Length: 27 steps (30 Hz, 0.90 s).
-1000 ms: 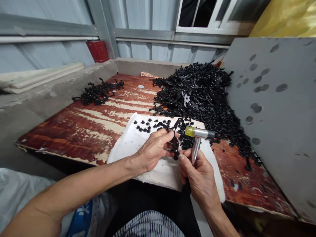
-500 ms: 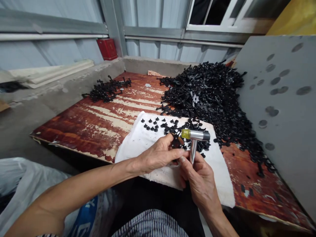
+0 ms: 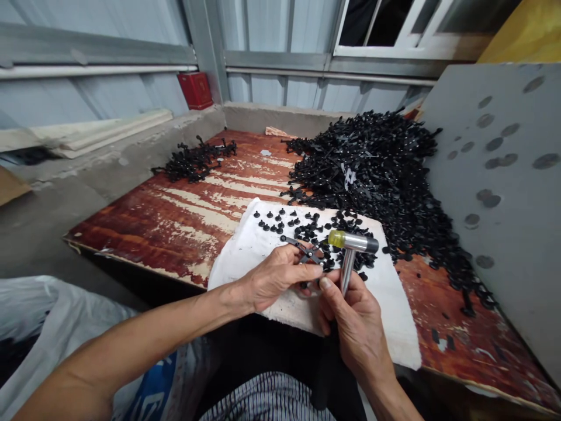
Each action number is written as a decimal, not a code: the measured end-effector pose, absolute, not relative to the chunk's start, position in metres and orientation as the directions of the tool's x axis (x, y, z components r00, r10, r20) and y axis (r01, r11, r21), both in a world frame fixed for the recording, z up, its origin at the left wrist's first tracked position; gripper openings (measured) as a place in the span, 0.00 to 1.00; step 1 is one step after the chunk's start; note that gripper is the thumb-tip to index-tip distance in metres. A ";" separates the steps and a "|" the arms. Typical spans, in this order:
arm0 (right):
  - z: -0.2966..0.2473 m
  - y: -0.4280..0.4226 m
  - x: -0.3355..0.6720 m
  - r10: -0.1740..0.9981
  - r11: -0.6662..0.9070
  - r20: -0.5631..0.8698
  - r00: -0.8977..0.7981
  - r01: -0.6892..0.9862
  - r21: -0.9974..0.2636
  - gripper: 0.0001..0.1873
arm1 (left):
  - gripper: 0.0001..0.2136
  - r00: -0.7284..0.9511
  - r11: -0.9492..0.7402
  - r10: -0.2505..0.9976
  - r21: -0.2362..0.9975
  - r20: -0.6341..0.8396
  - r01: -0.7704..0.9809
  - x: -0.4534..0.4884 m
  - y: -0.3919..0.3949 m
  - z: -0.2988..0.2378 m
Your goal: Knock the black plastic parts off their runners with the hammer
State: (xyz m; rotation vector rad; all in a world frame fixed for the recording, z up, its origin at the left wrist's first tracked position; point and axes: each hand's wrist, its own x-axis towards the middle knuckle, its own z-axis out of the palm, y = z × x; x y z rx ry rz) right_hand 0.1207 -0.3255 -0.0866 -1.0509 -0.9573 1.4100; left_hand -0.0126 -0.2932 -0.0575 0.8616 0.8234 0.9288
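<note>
A big wood board point(image 3: 175, 234) lies in front of the person, its red paint peeling. A gray panel point(image 3: 495, 175) stands at 3 o'clock. A big heap of black parts point(image 3: 372, 169) sits at 1 o'clock, and a small heap point(image 3: 195, 161) sits at 11 o'clock. A white cloth point(image 3: 385, 316) lies on the board at 12 o'clock, with small black studs point(image 3: 276, 222) on it. The right hand point(image 3: 357, 327) is closed around the handle of a small hammer point(image 3: 353, 241) with a yellow tip. The left hand point(image 3: 276, 278) is nearly closed and pinches a thin black part point(image 3: 302, 248) above the cloth, just left of the hammer head.
</note>
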 end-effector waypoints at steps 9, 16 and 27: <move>-0.082 -0.332 0.137 0.992 -0.114 -0.125 0.023 -0.280 -0.953 0.17 | 0.10 0.045 0.457 0.888 0.865 -0.458 -0.205 -0.053 -0.281 -0.042; -0.081 -0.325 0.146 0.983 -0.136 -0.170 0.074 -0.337 -0.932 0.17 | 0.07 0.012 0.552 0.833 0.828 -0.554 -0.099 -0.088 -0.261 -0.036; -0.087 -0.329 0.150 0.976 -0.177 -0.204 0.080 -0.263 -0.948 0.17 | 0.07 -0.126 0.479 0.861 0.869 -0.492 -0.122 -0.108 -0.237 -0.052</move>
